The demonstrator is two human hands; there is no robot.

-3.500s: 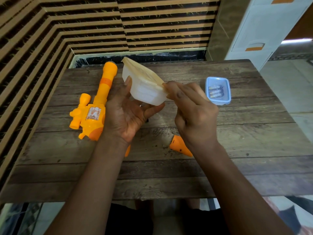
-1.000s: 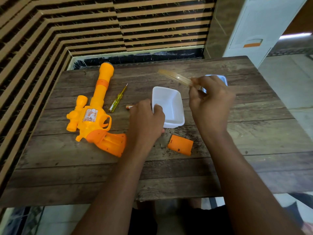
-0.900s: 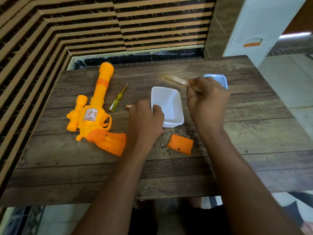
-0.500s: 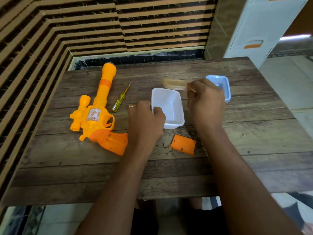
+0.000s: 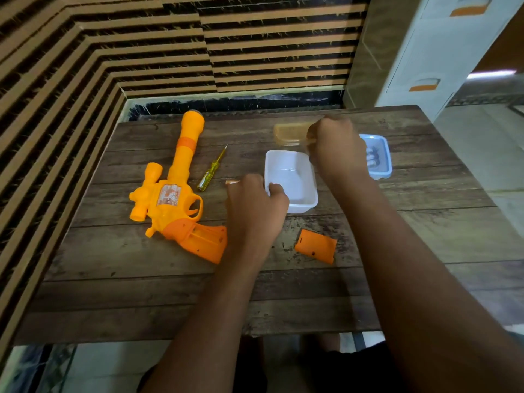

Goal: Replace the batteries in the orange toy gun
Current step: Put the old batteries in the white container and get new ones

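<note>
Your left hand (image 5: pixel 255 211) gripped the near rim of the smooth white plastic tub (image 5: pixel 293 180); your right hand (image 5: pixel 337 148) pinched its translucent yellowish lid (image 5: pixel 290 133) just beyond the tub. I judged the step as readying a container for batteries. The orange toy gun (image 5: pixel 173 194) lay left of your left hand, grip compartment open, its flat cover (image 5: pixel 316 245) between your forearms. Next called for reaching the blue tray (image 5: pixel 381 163) of cells beyond your right hand.

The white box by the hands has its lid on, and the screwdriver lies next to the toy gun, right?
Not quite. The head view shows the white box open: the right hand holds its lid behind it. The left hand grips the box's edge. The screwdriver does lie beside the toy gun.
</note>
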